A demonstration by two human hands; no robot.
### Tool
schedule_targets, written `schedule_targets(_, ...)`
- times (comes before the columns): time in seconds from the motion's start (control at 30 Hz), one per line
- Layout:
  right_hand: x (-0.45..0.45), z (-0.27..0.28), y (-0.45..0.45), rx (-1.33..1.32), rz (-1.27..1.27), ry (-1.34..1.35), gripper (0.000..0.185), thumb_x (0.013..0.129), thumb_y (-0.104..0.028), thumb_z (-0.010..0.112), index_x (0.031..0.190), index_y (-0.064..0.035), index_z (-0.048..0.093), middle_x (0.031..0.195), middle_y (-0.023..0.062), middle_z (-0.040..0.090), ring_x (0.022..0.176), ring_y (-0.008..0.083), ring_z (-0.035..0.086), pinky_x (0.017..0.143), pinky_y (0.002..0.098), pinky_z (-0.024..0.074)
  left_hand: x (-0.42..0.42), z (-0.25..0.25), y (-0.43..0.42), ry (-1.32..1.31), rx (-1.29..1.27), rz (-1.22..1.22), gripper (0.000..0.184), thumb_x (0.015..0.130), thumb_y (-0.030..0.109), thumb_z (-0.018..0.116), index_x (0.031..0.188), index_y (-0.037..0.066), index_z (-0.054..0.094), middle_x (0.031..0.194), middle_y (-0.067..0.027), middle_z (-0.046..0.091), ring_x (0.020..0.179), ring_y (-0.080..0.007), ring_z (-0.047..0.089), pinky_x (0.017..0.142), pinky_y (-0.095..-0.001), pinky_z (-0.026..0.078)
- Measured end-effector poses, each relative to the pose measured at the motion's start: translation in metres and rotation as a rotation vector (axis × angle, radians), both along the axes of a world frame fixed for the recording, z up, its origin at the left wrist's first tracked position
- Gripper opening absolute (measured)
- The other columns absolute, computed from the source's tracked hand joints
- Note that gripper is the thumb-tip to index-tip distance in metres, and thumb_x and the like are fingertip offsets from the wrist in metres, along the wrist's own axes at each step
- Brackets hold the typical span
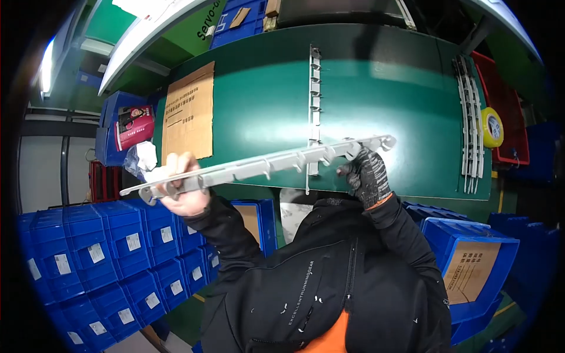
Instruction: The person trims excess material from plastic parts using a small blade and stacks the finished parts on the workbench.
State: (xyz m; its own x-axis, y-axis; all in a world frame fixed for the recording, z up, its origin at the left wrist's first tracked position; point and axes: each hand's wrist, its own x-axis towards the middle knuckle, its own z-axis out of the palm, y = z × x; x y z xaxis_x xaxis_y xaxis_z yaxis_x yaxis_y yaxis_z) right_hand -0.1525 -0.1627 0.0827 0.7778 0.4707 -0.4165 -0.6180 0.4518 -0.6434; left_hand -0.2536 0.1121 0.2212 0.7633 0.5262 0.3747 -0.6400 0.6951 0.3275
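Observation:
A long, light-grey rail with a row of clip-like tabs (253,166) is held up across my body, slightly tilted, its right end higher. My left hand (183,188), bare, is wrapped round it near its left end. Near the right end, my right hand (368,176) in a dark knitted glove grips it from below, some fingers curled. Beneath and beyond it, a similar slotted rail (315,97) lies lengthwise on the green table (253,106). The held rail covers part of that one.
Several similar rails (469,126) lie at the table's right edge, beside a yellow tape roll (492,127) and a red bin (500,106). Flat cardboard (189,112) lies on the left. Stacked blue crates (112,247) stand lower left; another blue crate (471,259) stands lower right.

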Motion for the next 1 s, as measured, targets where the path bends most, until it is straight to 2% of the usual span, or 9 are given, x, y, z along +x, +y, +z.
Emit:
schedule_targets(0.07, 0.014, 0.009, -0.014, 0.102, -0.136, 0.176, 0.019, 0.085, -0.02, 0.055, 0.087, -0.0015, 0.052, 0.073, 0.0119, 0.06, 0.045, 0.0131, 0.055, 0.03, 0.0182, 0.0296, 0.006, -0.036, -0.011, 0.048, 0.011, 0.029, 0.034, 0.077, 0.013, 0.051, 0.048, 0.014, 0.033, 0.048, 0.0025, 0.027, 0.056, -0.0091, 0.031, 0.057, -0.0252, 0.028)
schedule_targets(0.13, 0.025, 0.018, -0.022, 0.03, -0.343, 0.142, 0.016, 0.085, -0.021, 0.056, 0.085, -0.0052, 0.051, 0.055, 0.0101, 0.053, 0.038, 0.0104, 0.047, 0.029, 0.0184, 0.026, 0.009, -0.065, -0.013, 0.036, 0.031, -0.172, 0.044, 0.089, 0.039, 0.04, 0.053, 0.013, 0.038, 0.051, 0.0026, 0.033, 0.057, -0.0119, 0.033, 0.06, -0.0271, 0.031)
schedule_targets(0.3, 0.048, 0.034, -0.057, -0.151, -0.569, -0.086, 0.015, 0.081, -0.015, 0.06, 0.085, -0.0033, 0.052, 0.057, 0.0082, 0.055, 0.037, 0.0094, 0.046, 0.028, 0.0185, 0.0274, -0.014, -0.108, 0.059, 0.611, 0.939, -0.315, 0.035, 0.086, 0.031, 0.048, 0.087, -0.002, 0.058, 0.101, -0.0173, 0.057, 0.094, -0.0284, 0.052, 0.086, -0.0388, 0.039)
schedule_targets(0.43, 0.042, 0.061, -0.037, -0.31, -0.264, -0.235, 0.016, 0.078, -0.01, 0.06, 0.089, 0.0012, 0.056, 0.063, 0.0055, 0.057, 0.043, 0.0094, 0.051, 0.032, 0.0187, 0.0339, 0.032, -0.069, -0.004, 0.658, 1.356, -0.584, 0.048, 0.089, 0.037, 0.037, 0.104, -0.005, 0.057, 0.11, -0.0184, 0.056, 0.096, -0.0245, 0.055, 0.084, -0.0344, 0.041)
schedule_targets(0.57, 0.035, 0.06, -0.001, -0.263, -0.054, -0.406, 0.018, 0.079, -0.012, 0.06, 0.09, 0.001, 0.058, 0.069, 0.0034, 0.058, 0.055, 0.0107, 0.054, 0.044, 0.0215, 0.042, 0.069, -0.094, -0.09, 0.786, 0.859, -0.823, 0.054, 0.093, 0.041, 0.028, 0.106, -0.005, 0.055, 0.105, -0.0174, 0.058, 0.089, -0.0211, 0.058, 0.083, -0.0309, 0.043)
schedule_targets(0.6, 0.033, 0.06, 0.003, -0.304, -0.058, -0.469, 0.017, 0.078, -0.01, 0.06, 0.091, 0.0011, 0.057, 0.069, 0.0037, 0.058, 0.054, 0.0109, 0.053, 0.047, 0.0228, 0.0418, 0.074, -0.087, -0.111, 0.781, 0.578, -0.912, 0.055, 0.092, 0.043, 0.03, 0.096, -0.005, 0.057, 0.092, -0.0181, 0.06, 0.077, -0.0219, 0.06, 0.069, -0.0286, 0.048)
schedule_targets(0.7, 0.034, 0.074, -0.004, -0.452, 0.057, -0.574, 0.019, 0.08, -0.013, 0.058, 0.092, 0.0022, 0.057, 0.071, 0.0079, 0.06, 0.055, 0.012, 0.055, 0.05, 0.0248, 0.0443, 0.081, -0.105, -0.116, 0.815, 0.461, -1.076, 0.054, 0.09, 0.046, 0.034, 0.09, -0.005, 0.052, 0.071, -0.0107, 0.056, 0.045, -0.0152, 0.051, 0.04, -0.0212, 0.041)
schedule_targets(0.83, 0.025, 0.055, -0.019, -0.926, -0.014, -1.048, 0.018, 0.08, -0.017, 0.057, 0.089, -0.0012, 0.059, 0.079, 0.0173, 0.059, 0.072, 0.0317, 0.058, 0.063, 0.037, 0.0458, 0.076, -0.1, -0.109, 0.796, 0.424, -0.933, 0.05, 0.086, 0.046, 0.043, 0.087, -0.002, 0.054, 0.062, -0.0053, 0.051, 0.042, -0.0128, 0.05, 0.041, -0.0227, 0.043)
schedule_targets(1.0, -0.002, 0.059, -0.013, -0.946, 0.093, -1.213, 0.015, 0.073, -0.018, 0.062, 0.075, -0.003, 0.06, 0.069, 0.0123, 0.057, 0.062, 0.0292, 0.056, 0.056, 0.0362, 0.0446, 0.07, -0.099, -0.104, 0.793, 0.462, -0.794, 0.046, 0.089, 0.042, 0.042, 0.098, -0.003, 0.047, 0.075, -0.0065, 0.046, 0.046, -0.0122, 0.049, 0.041, -0.0205, 0.039)
